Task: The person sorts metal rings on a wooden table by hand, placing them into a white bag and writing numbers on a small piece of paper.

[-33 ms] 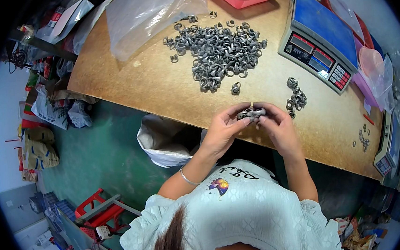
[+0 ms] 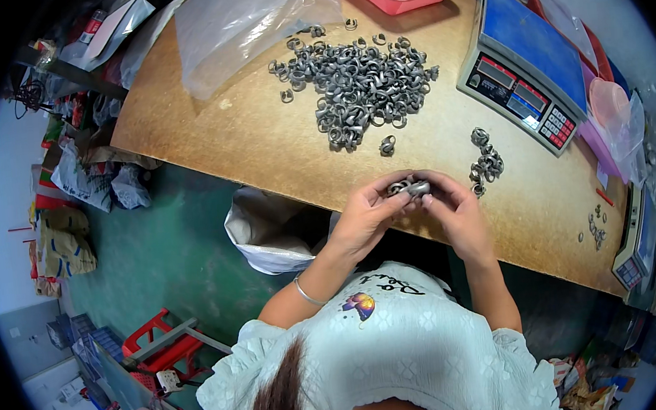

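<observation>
While both hands pinch rings

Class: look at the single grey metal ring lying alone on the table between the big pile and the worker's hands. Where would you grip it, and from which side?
Pinch the lone ring across its outer band, coming from above on the side nearest the person. It sits apart from the pile, with bare table around it, so fingertips can close on both sides freely. Its finer shape is too small to tell.

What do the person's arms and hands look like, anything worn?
Both forearms are bare. The left hand has no glove; a thin silver bangle sits on that wrist. The right hand is bare too, no ring visible. Short pale mint sleeves with a faint flower pattern.
</observation>
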A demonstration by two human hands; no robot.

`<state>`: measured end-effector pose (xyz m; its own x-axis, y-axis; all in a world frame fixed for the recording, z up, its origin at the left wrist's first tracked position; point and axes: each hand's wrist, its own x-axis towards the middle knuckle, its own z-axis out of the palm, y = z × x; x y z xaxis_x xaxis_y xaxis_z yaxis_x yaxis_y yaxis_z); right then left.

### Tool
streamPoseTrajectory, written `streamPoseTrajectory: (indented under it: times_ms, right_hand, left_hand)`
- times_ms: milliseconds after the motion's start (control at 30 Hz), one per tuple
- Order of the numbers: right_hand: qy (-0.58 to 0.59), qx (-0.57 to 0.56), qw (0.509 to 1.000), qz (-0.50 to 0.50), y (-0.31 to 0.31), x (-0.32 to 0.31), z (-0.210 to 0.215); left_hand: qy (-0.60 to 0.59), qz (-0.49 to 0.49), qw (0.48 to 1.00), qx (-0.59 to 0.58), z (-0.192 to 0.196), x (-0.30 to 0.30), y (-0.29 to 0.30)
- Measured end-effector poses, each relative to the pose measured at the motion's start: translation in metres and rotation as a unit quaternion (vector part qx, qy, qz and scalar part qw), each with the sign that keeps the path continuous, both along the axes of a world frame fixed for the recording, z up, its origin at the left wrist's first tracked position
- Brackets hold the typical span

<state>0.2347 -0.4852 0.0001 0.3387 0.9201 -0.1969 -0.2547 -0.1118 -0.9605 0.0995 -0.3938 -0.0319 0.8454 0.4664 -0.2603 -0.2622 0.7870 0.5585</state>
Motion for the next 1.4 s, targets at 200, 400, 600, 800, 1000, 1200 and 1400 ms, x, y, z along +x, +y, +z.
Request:
streamPoseTrajectory:
  times_ms: [200, 400, 600, 800, 1000, 1200, 1400]
  right_hand:
    - [-0.069, 0.004, 0.998, 0.012, 0.003, 0.002, -0.004]
    - [-0.268, 0.036, 0.962, 0.029, 0.005, -0.004, -0.004]
    - [-0.380, 0.057, 0.923, 0.027, 0.008, -0.012, -0.010]
    - [-0.410, 0.059, 0.910, 0.031, 0.008, -0.011, -0.011]
    - [-0.301, 0.056, 0.951, -0.028, 0.008, -0.005, -0.019]
    - [-0.287, 0.009, 0.955, -0.073, 0.016, 0.005, -0.029]
    - [-0.419, 0.001, 0.907, -0.040, 0.034, 0.022, -0.035]
  left_hand:
    - [-0.077, -0.040, 0.985, -0.146, -0.030, -0.013, 0.004]
    - [-0.076, 0.007, 0.986, -0.151, -0.014, -0.013, 0.001]
    - [-0.077, 0.019, 0.986, -0.149, -0.010, -0.014, 0.002]
    - [-0.073, 0.001, 0.982, -0.173, -0.010, -0.017, 0.004]
    - [-0.114, 0.007, 0.961, -0.253, 0.000, -0.018, 0.007]
    - [-0.123, 0.002, 0.962, -0.245, -0.033, -0.038, 0.009]
    - [0.344, -0.027, 0.907, 0.240, -0.049, -0.110, 0.005]
